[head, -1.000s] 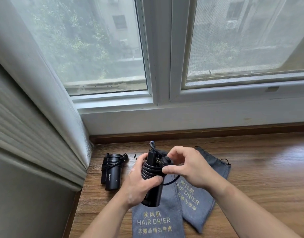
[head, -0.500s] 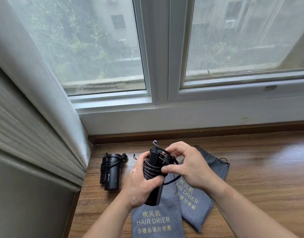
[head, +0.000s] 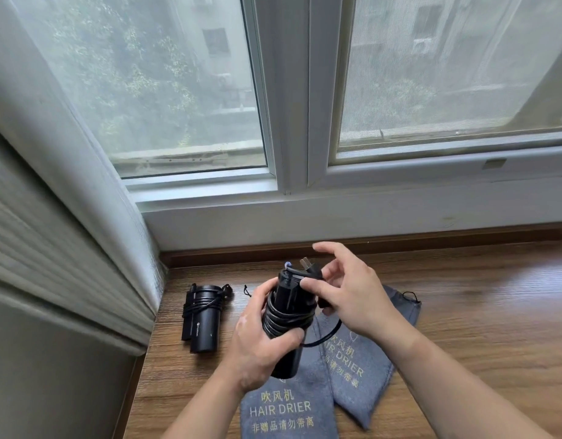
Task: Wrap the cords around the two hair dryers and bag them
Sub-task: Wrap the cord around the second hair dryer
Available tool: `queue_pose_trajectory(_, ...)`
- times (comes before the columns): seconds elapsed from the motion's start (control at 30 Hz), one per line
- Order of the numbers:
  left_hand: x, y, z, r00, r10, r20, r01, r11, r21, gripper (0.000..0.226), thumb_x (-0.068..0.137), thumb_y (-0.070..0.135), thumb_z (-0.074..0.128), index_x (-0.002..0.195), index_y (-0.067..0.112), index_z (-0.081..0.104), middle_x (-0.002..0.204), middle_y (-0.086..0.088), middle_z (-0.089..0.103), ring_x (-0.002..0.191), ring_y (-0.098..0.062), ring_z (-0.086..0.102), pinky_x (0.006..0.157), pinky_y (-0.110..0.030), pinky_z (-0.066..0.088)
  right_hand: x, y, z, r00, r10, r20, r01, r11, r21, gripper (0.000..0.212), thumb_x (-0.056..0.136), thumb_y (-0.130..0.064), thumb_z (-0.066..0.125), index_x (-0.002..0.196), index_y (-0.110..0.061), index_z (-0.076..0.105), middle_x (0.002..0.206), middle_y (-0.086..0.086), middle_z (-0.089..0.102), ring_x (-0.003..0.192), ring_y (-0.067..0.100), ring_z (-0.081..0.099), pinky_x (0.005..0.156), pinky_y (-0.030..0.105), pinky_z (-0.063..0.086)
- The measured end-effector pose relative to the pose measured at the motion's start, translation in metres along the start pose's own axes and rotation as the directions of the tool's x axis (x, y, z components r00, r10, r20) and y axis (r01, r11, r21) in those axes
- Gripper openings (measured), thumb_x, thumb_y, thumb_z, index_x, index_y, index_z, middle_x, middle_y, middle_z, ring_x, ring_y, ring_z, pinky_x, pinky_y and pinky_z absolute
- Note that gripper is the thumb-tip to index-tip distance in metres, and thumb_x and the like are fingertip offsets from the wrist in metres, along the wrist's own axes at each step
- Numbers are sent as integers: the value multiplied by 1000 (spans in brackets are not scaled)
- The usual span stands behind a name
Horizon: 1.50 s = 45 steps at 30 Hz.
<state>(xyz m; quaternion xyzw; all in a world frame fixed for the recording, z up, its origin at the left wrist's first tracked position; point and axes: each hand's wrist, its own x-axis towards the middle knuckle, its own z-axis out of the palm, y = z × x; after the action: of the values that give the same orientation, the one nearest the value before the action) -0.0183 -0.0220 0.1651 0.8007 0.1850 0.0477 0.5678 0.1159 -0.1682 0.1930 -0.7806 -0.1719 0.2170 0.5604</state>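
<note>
Ledge of brown wood beneath window bears grey bags

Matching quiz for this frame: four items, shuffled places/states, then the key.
Items:
1 held hair dryer
2 second hair dryer
3 grey bags
4 plug

Places/states:
a flat on the wooden sill, printed side up
b lying apart at left, cord wrapped
c gripped in the left hand
d at the held dryer's top, prongs up

Pairs: 1-c, 2-b, 3-a, 4-d

near bag 吹风机 HAIR DRIER 非赠品请勿带离, far bag likewise
</note>
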Motion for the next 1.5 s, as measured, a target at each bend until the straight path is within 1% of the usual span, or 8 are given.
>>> queue_pose_trajectory(0.27, 0, 0, -12, 996, 47, 69, -49, 999, 18, 75, 72, 16, 78, 136, 39, 47, 115, 18, 72, 108, -6, 69, 89, -10, 48, 1, -8, -12, 943, 139, 301, -271, 848, 456, 39, 75, -5, 65, 114, -2, 69, 88, 15, 67, 63, 21, 59, 60, 35, 52)
queue_pose_trajectory(0.37, 0, 0, -13, 992, 69, 105, -75, 996, 50, 78, 72, 19, 80, 136, 47, 46, 118, 21, 69, 111, -5, 67, 90, -9, 47, 4, -10, -12, 939, 188, 289, -288, 889, 356, 20, 92, -9, 70, 110, 2, 72, 64, 8, 59, 55, 18, 51, 56, 31, 49)
queue_pose_trajectory(0.63, 1, -7, -14, 988, 71, 138, -75, 997, 23, 82, 69, 22, 83, 139, 48, 48, 124, 7, 72, 119, -19, 68, 102, -33, 52, 15, 2, -20, 988, 101, 114, -80, 982, -173, 14, 96, -29, 66, 92, -20, 77, 85, -1, 78, 70, 8, 62, 72, 35, 52)
queue_pose_trajectory(0.93, 0, -7, -11, 952, 69, 297, -26, 989, -147, 85, 68, 7, 86, 144, 25, 52, 131, -14, 69, 122, -31, 67, 104, -41, 50, 39, 17, -9, 936, 255, 243, -308, 926, 217, 28, 105, -14, 53, 98, 2, 73, 73, 10, 50, 58, 11, 42, 49, 19, 35)
queue_pose_trajectory(1.13, 2, -5, -13, 926, 64, 371, -7, 988, -152, 91, 66, 9, 86, 148, 13, 46, 138, -19, 62, 129, -39, 61, 112, -62, 45, 39, 12, -5, 895, 207, 396, -280, 951, 136, 11, 96, -10, 68, 92, -11, 79, 85, 8, 76, 74, 14, 67, 72, 27, 53)
queue_pose_trajectory(1.3, -1, -8, -6, 941, 84, 328, -45, 991, -123, 105, 63, 20, 85, 151, 43, 34, 145, 5, 55, 126, -24, 64, 111, -55, 48, 35, 14, -8, 896, 206, 392, -279, 950, 139, 10, 93, -13, 72, 84, -10, 72, 79, 12, 70, 65, 16, 61, 64, 28, 48)
queue_pose_trajectory(1.4, -3, -12, -4, 945, 61, 321, -1, 983, -184, 125, 61, 21, 89, 157, 55, 15, 157, 4, 41, 136, -19, 59, 118, -49, 43, 30, 14, -7, 882, 207, 423, -327, 915, 235, 30, 100, -26, 63, 96, 0, 77, 92, 19, 75, 76, 20, 68, 77, 33, 52)
queue_pose_trajectory(1.5, -2, -16, -6, 959, 50, 279, 44, 946, -321, 124, 64, 16, 89, 163, 37, 17, 157, -7, 49, 140, -28, 56, 121, -57, 37, 22, 14, -7, 860, 218, 462, -418, 821, 390, 56, 96, -50, 52, 102, -1, 79, 104, 21, 77, 94, 27, 70, 93, 39, 51)
